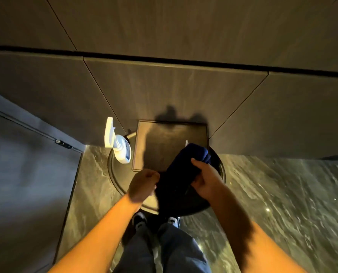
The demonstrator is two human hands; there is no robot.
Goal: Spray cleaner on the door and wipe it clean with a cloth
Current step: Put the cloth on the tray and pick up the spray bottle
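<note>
A dark blue cloth point(186, 164) is bunched over a small round table point(115, 174). My right hand point(205, 178) grips its upper part, thumb across the fabric. My left hand point(142, 184) is closed at the cloth's left edge; whether it pinches the fabric is hard to tell. A white spray bottle point(118, 144) with a blue label stands on the table's left rim, nozzle pointing away. A grey door point(26, 174) with a dark hinge fitting fills the left side.
A dark square tray point(164, 138) lies on the round table against the brown panelled wall point(184, 85). Polished marble floor point(282, 203) spreads to the right. My legs in blue jeans and dark shoes point(140, 219) stand just before the table.
</note>
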